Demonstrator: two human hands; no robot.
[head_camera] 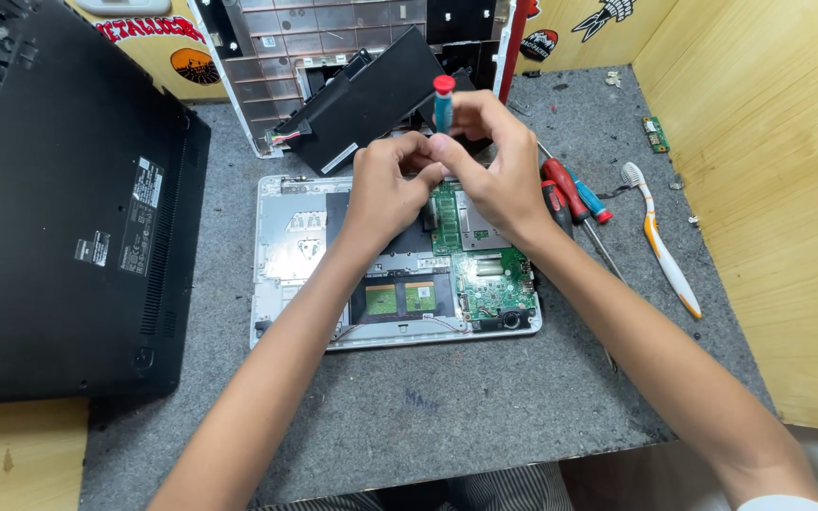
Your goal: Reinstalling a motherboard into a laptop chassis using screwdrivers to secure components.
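An opened silver laptop base [286, 284] lies on a grey mat, its green circuit board [494, 284] exposed on the right side. My right hand [494, 161] grips a small teal screwdriver with a red cap [443, 99], held upright over the board's upper part. My left hand [385, 185] sits just to its left with fingers pinched near the screwdriver's lower end; what they pinch is hidden. A black battery pack [362, 99] leans behind my hands.
A black laptop bottom cover [68, 208] fills the left. Red and blue screwdrivers [570, 194] and a white-and-orange toothbrush [660, 241] lie right of the laptop. A small green board [655, 134] sits near the wooden wall [769, 189]. A keyboard frame [276, 57] stands behind.
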